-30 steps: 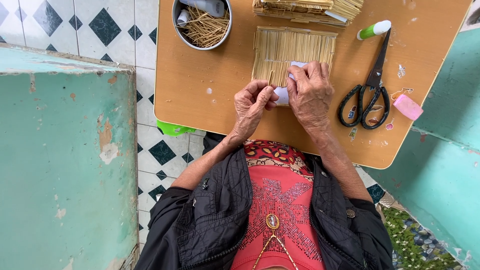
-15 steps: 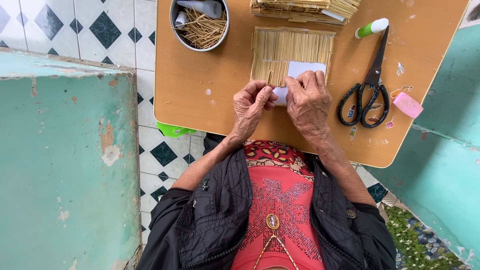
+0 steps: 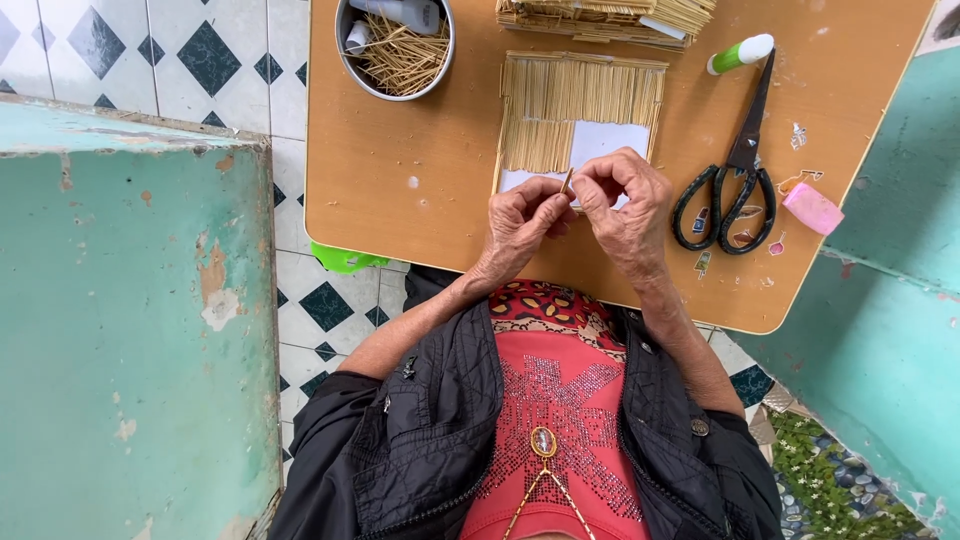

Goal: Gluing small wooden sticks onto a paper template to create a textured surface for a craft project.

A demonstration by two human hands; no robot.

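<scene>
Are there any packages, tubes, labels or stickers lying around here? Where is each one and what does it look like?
Glue stick: top right of the table, above the scissors; a white tube with a green cap.
Squeeze tube: in the metal bowl at top left, among loose straws; grey-white, partly cut off by the frame.
Small stickers: scattered on the table around the scissors; tiny, mixed colours.
No signs or screens.

My left hand (image 3: 520,222) and right hand (image 3: 625,205) meet over the near edge of the wooden table (image 3: 420,215), pinching one thin straw stick (image 3: 567,183) between the fingertips. Just beyond, at twelve o'clock, lies a flat mat of glued sticks (image 3: 580,105) with white paper (image 3: 608,142) showing. Black scissors (image 3: 735,175) lie at two o'clock, a pink eraser (image 3: 812,208) beside them. A metal bowl of sticks (image 3: 395,45) sits at eleven o'clock.
</scene>
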